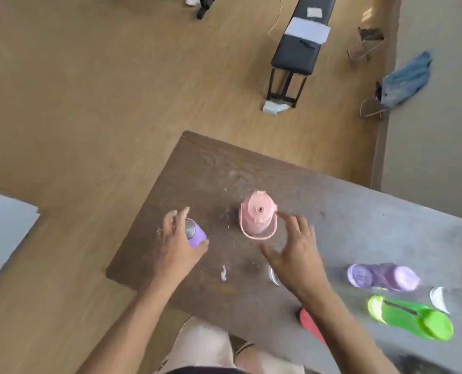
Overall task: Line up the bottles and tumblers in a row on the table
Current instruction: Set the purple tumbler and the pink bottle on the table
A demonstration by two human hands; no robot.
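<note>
A pink bottle point(257, 215) with a carry loop stands upright near the middle of the dark wooden table point(202, 163). My right hand point(294, 251) hovers just right of it, fingers spread, holding nothing. A small purple tumbler point(196, 234) with a steel rim stands near the table's left edge, and my left hand point(177, 238) is wrapped around its left side. On the right, a purple bottle point(383, 276), a green bottle point(410, 318) and a clear bottle with a white cap point(440, 299) lie on their sides. A red item point(309, 321) and a clear glass point(273, 275) peek out under my right arm.
The table's left edge point(143, 211) drops to wooden floor. A black bench point(300, 47) with papers stands beyond the table. A blue cloth on a small stand point(405, 79) sits by the wall at the right. A white surface point(0, 225) is at the far left.
</note>
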